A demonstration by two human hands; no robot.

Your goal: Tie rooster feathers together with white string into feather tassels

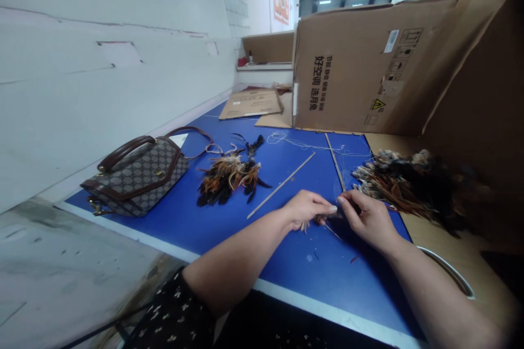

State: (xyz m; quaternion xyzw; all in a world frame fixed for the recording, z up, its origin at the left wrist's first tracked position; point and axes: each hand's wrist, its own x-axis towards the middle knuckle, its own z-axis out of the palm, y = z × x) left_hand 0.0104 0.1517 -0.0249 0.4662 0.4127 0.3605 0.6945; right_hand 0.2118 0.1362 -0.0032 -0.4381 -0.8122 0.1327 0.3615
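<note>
My left hand is closed, thumb pressed to fingers, on a small bunch of brownish feathers whose tips stick out below it. My right hand is just to the right, thumb and forefinger pinched together close to the left fingertips. Whatever lies in that pinch is too small to make out. Fine pale thread runs loosely over the blue table beyond my hands. To the left is a pile of black and orange-brown feathers. A larger heap of feathers lies to the right.
One thin wooden stick lies slantwise left of my hands, another strip behind them. A patterned handbag stands by the left wall. A big cardboard box blocks the back right, with flat cardboard beside it.
</note>
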